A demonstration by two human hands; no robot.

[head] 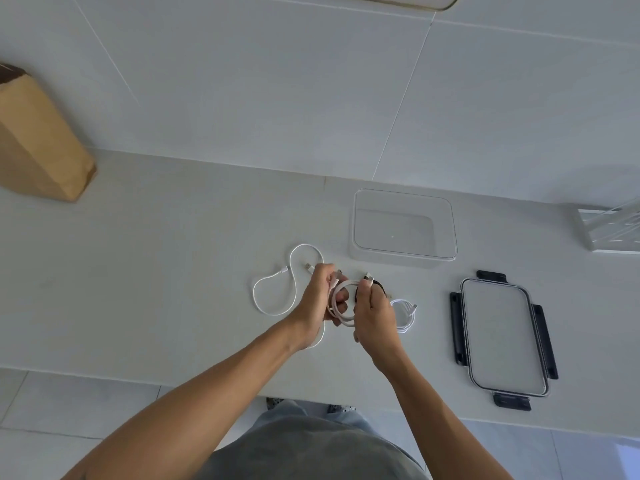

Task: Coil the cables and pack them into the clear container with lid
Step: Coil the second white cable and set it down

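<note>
Both hands on one cable. Left hand [317, 296] fingers curled round the near-left side of the pinkish-white coiled cable [341, 303], thumb inside the loop. Right hand [374, 311] pinches the far-right side of the same coil at the top, fingertips right by its USB plug [369, 278]. Coil is held above the countertop [156, 271], loops roughly round, several turns.

Landmark: clear container [403, 226], open, nothing in it, standing on the countertop by the wall.
- Held coil: just near-left of the container, apart from it.
- Loose white cable [277, 289]: further left of the container, lying uncoiled in an S-shaped loop on the countertop, both plug ends visible near the left hand; part of it runs under the left wrist.
- Small white coiled cable [403, 315]: near side of the container, just right of the right hand, lying flat.
- Dark item behind the right hand's fingers: mostly hidden, cannot tell what it is.
- Lid [502, 337]: near-right of the container, flat, dark clips on all four sides, well apart from the cables.
- Brown paper bag [38, 140]: far left of the container, against the wall.
- Clear rack [609, 230]: right of the container, at the frame edge.
</note>
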